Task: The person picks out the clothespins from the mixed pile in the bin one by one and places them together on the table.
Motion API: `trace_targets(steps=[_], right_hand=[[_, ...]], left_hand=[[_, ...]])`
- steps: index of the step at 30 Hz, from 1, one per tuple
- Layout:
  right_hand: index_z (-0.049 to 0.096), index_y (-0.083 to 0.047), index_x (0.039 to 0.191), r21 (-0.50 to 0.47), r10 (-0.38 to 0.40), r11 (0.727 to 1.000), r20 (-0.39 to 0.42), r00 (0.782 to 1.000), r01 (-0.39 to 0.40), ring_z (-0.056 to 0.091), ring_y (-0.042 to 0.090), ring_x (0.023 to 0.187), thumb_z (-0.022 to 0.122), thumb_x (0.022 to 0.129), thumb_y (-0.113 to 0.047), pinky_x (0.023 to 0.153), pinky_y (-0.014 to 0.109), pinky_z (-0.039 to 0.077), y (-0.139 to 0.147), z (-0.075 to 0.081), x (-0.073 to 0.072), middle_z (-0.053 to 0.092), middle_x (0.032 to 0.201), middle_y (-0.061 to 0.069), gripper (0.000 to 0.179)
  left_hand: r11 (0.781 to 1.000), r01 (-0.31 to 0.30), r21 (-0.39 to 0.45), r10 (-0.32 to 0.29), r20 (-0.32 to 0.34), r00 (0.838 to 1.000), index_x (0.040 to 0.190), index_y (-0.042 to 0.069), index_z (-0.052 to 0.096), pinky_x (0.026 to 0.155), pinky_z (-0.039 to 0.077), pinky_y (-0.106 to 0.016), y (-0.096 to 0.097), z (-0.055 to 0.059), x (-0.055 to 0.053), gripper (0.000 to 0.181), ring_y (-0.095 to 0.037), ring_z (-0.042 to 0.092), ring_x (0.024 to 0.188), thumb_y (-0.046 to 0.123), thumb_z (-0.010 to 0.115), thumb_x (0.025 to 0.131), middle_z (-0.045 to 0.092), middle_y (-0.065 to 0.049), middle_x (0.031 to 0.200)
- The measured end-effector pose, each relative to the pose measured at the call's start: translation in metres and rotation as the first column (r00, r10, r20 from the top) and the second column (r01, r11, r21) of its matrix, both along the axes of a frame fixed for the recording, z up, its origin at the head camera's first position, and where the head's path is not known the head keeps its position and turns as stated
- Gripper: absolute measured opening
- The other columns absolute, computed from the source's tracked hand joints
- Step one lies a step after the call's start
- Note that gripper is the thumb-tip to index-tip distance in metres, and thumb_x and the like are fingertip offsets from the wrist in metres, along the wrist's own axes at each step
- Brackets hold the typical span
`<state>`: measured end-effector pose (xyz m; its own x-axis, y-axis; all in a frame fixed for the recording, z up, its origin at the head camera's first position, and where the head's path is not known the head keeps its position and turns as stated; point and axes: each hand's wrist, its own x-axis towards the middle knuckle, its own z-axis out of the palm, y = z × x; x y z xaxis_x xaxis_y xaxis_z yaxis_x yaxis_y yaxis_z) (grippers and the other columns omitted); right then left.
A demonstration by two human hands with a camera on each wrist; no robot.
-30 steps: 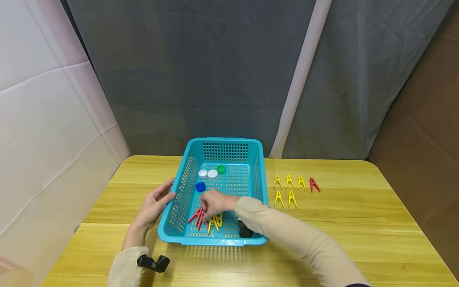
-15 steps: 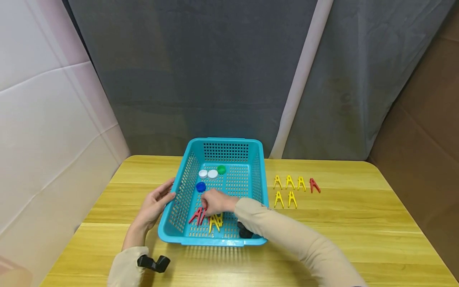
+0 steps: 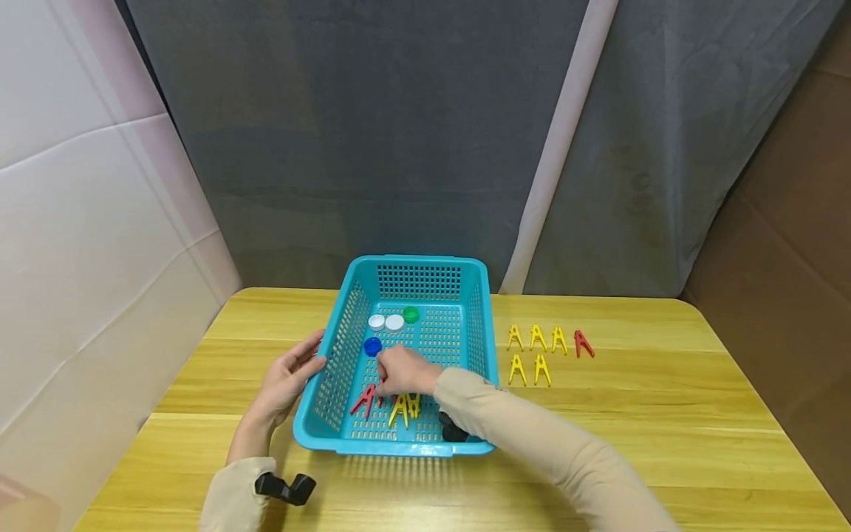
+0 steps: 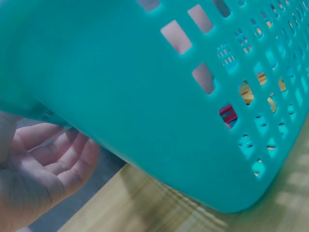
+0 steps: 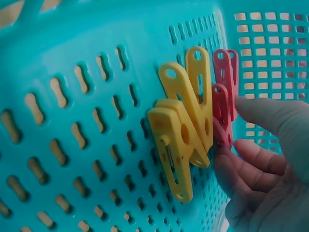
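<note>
A turquoise plastic basket [image 3: 399,448] stands upright on the counter [image 3: 638,443], rectangular with rounded corners, a smooth broad rim, rows of square holes through its walls and narrow slots in its base. Toward its near left corner a red plastic clip [image 3: 367,393] lies with its legs spread in an A. Just beside it, a second red clip [image 5: 221,116] is pinched at the fingertips of the right hand [image 3: 403,371], mostly hidden from above.

The right hand [image 5: 275,179] is holding the nearer red clip [image 5: 220,104] between its thumb [image 5: 265,113] and fingers [image 5: 260,179]. Another red clip [image 5: 223,63] is lying just behind it. Two yellow clips [image 5: 166,118] are lying beside them, overlapping, on the slotted floor of a teal basket [image 5: 87,43]. A wall with squarish holes [image 5: 259,33] is standing behind.
</note>
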<state>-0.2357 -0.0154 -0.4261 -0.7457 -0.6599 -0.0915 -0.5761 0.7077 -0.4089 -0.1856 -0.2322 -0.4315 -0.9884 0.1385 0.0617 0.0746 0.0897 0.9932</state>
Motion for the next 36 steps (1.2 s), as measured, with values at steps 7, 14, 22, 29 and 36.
trace_targets(steps=[7,14,22,29,36], right_hand=[[0.058,-0.011,0.076,0.059,-0.029,0.998,0.005,1.000,0.028,0.046,0.005,0.054,0.084,0.068,-0.032,0.047,0.016,0.038,-0.002,-0.002,0.003,0.049,0.063,-0.009,0.035],[0.056,-0.010,0.076,0.069,-0.025,0.997,0.026,0.999,0.024,0.046,0.006,0.056,0.081,0.071,-0.018,0.049,0.015,0.040,-0.001,-0.001,0.001,0.049,0.064,-0.007,0.027],[0.055,-0.009,0.084,0.077,-0.028,0.997,0.033,0.999,0.025,0.046,0.008,0.059,0.080,0.070,-0.009,0.051,0.016,0.040,0.002,0.002,0.001,0.049,0.069,-0.005,0.028],[0.056,-0.007,0.086,0.074,-0.017,0.997,0.022,1.000,0.016,0.046,0.009,0.061,0.075,0.071,0.001,0.051,0.016,0.041,0.003,0.003,-0.001,0.050,0.071,-0.003,0.026],[0.059,-0.004,0.083,-0.023,-0.029,0.999,-0.007,1.000,0.029,0.049,0.009,0.062,0.076,0.070,-0.003,0.054,0.017,0.044,0.006,0.008,-0.007,0.054,0.073,-0.001,0.021]], left_hand=[[1.000,-0.004,-0.006,0.004,-0.001,1.000,0.144,-0.006,0.028,0.077,0.053,-0.022,0.001,0.002,0.001,0.057,-0.001,0.058,0.098,0.010,0.053,0.096,0.050,-0.008,0.123],[1.000,-0.003,-0.012,0.003,0.002,1.000,0.144,-0.006,0.027,0.077,0.052,-0.022,0.001,0.003,0.002,0.056,-0.001,0.057,0.097,0.009,0.052,0.096,0.044,-0.024,0.131],[1.000,-0.015,-0.012,0.015,0.010,1.000,0.145,-0.005,0.028,0.078,0.051,-0.020,0.003,0.004,0.002,0.055,0.001,0.056,0.097,0.008,0.051,0.097,0.038,-0.031,0.134],[1.000,-0.018,-0.016,0.018,0.014,1.000,0.144,-0.005,0.028,0.079,0.051,-0.020,0.002,0.004,0.001,0.055,0.002,0.056,0.097,0.009,0.052,0.096,0.038,-0.030,0.135],[1.000,-0.013,-0.017,0.014,0.010,1.000,0.144,-0.007,0.028,0.078,0.052,-0.021,0.001,0.003,0.001,0.057,0.000,0.057,0.097,0.010,0.054,0.096,0.047,-0.018,0.128]])
